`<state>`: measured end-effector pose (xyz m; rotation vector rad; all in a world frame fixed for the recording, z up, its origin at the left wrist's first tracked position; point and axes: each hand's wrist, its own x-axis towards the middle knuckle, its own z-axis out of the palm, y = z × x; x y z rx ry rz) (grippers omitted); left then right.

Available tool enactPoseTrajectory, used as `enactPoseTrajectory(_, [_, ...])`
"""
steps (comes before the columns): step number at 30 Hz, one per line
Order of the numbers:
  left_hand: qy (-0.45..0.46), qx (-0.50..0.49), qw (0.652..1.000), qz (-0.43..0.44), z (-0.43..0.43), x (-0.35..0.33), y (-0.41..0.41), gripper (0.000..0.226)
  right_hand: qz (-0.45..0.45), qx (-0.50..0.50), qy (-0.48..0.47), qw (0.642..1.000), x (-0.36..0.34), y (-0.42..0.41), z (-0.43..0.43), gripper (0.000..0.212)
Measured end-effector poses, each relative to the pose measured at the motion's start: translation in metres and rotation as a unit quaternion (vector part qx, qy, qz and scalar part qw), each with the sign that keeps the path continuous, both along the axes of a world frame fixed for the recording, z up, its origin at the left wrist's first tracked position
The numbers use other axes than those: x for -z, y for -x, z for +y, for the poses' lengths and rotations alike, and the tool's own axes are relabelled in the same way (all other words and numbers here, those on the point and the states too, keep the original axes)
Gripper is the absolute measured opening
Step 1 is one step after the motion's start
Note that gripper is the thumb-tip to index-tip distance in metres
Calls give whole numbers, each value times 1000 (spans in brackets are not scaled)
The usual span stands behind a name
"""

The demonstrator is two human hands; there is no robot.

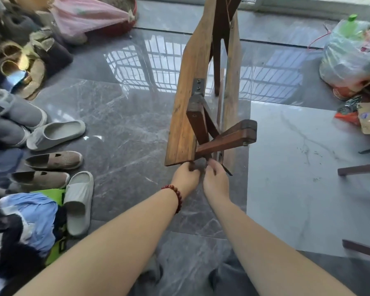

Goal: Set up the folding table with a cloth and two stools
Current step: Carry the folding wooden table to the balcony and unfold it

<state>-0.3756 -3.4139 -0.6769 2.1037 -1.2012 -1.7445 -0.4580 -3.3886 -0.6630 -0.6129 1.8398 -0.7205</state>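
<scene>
The wooden folding table [189, 99] stands partly folded in the middle of the grey floor, its two plank halves tilted up on edge. Dark red-brown legs [226, 138] cross between the planks near their lower end. My left hand [185, 177], with a red bead bracelet on the wrist, grips a dark piece under the left plank's bottom edge. My right hand [215, 178] sits beside it, fingers curled around a dark strut between the planks. No cloth or whole stool is visible.
Several shoes and slippers [56, 133] lie along the left. A pile of clothes [24, 218] sits at lower left, bags [90, 18] at upper left. A full plastic bag [350, 52] stands at right. Dark wooden legs [359, 169] poke in from the right edge.
</scene>
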Motion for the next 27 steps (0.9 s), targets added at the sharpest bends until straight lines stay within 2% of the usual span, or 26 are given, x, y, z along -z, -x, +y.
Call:
enactPoseTrajectory(2, [-36,-64,997,32,-3,-25,1,40,-18,33,-14,999,-13,1,-1,35])
enactPoseTrajectory(5, [-128,-216,961,119,-10,-54,4,39,-85,121,-48,988,-21,5,-7,29])
enactPoseTrajectory(8, [-175,-294,926,160,-15,-69,5,35,-213,268,-86,936,-32,11,-17,30])
enactPoseTrajectory(12, [-213,-336,901,174,-21,-63,4,35,-298,293,-105,902,-33,15,-20,38])
enactPoseTrajectory(18, [-226,-401,860,220,-30,-44,1,57,-397,356,-114,838,-8,22,-27,58])
enactPoseTrajectory(21, [-220,-437,841,231,-38,-37,3,59,-405,399,-90,817,0,25,-35,55])
enactPoseTrajectory(25, [-219,-491,797,276,-50,-33,14,53,-436,438,-57,784,7,23,-45,47])
enactPoseTrajectory(27, [-219,-495,789,290,-53,-36,20,42,-454,449,-45,768,7,21,-46,45])
